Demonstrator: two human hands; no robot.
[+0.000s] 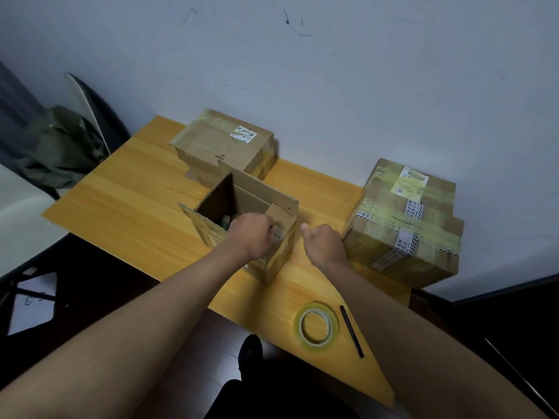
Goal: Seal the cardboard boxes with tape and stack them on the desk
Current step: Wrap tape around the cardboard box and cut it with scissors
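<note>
Flaps of the open cardboard box (242, 219) still stand up; folding them down comes before any tape.

The left hand (252, 235) curls its fingers around the near flap at the box's 5 o'clock corner, and the right hand (325, 244) is a loose fist just beside the box at 3 o'clock, thumb out, holding nothing. The box stands in the middle of the wooden desk (127, 192), with something small inside. I think the short flaps should go down first, then the long ones, pressed flat so the seam meets. The tape roll (318, 326) lies at 5 o'clock, beside a black pen (351, 331). Taped boxes (225, 145) wait at 12 o'clock, a taped stack (405, 225) at 3 o'clock.
</note>
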